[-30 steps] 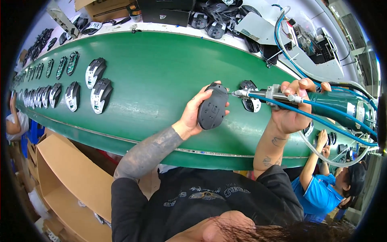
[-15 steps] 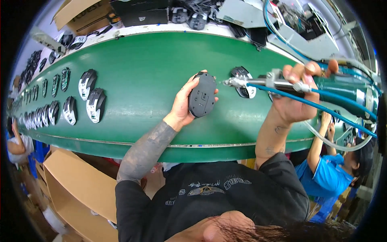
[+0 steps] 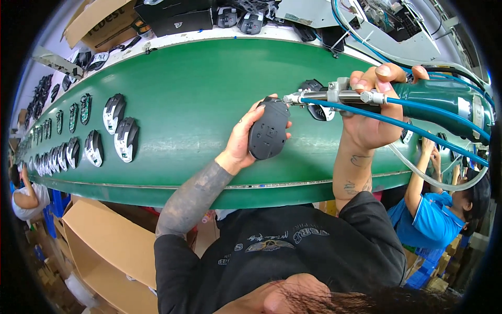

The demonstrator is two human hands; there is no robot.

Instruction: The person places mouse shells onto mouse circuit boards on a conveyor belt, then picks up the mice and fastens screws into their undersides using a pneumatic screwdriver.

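A black computer mouse (image 3: 269,130), underside up, rests in my left hand (image 3: 241,137), whose fingers wrap round both its sides. My right hand (image 3: 372,116) grips a screwdriver (image 3: 430,102) with a green body, a metal front and blue air hoses, lying almost level. Its tip meets the mouse's far end, close to my left fingertips. The exact contact point is too small to make out. Behind the tool's metal front, another black and white mouse (image 3: 320,112) lies on the green belt, partly covered.
Several mouse shells (image 3: 126,139) and small circuit boards (image 3: 85,109) line the left of the green belt (image 3: 193,99). An open cardboard box (image 3: 104,235) stands below at the left. Boxes and mice sit on the far ledge. A co-worker in a blue shirt (image 3: 431,217) works at the right.
The screwdriver has moved left, so its tip now reaches the mouse's far end. The mouse has shifted slightly right and down in my left hand.
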